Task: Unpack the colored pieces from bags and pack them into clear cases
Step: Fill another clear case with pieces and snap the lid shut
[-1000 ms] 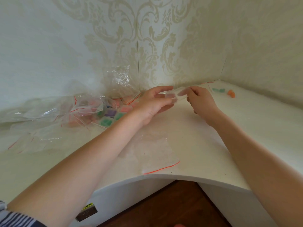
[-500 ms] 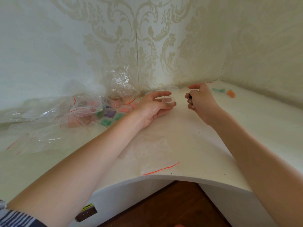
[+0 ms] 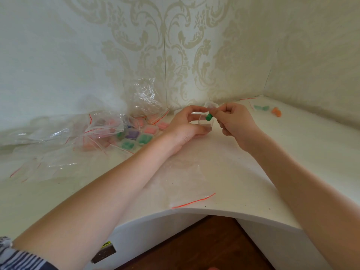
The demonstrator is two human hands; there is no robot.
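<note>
Your left hand (image 3: 187, 123) holds a small clear case (image 3: 206, 121) open, thumb and fingers curled around its base, the lid tipped up behind. Your right hand (image 3: 233, 118) pinches a green piece (image 3: 208, 116) at the case's mouth; whether it is already inside cannot be told. From the case, more filled cases (image 3: 136, 136) with pink, purple and green contents lie at nine o'clock among crumpled bags (image 3: 58, 137). At two o'clock, well apart, loose teal pieces (image 3: 261, 108) and an orange piece (image 3: 276, 112) wait on the white counter (image 3: 253, 172).

The likely risks: the piece is small and may slip from your pinch and roll off the counter's curved front edge; the light case could tip in your grip; the lid may not close if the piece sits crooked.

An empty bag (image 3: 185, 184) with a red strip lies at six o'clock. A yellow label (image 3: 106, 244) shows below the counter, too small to read. No other writing is visible.
</note>
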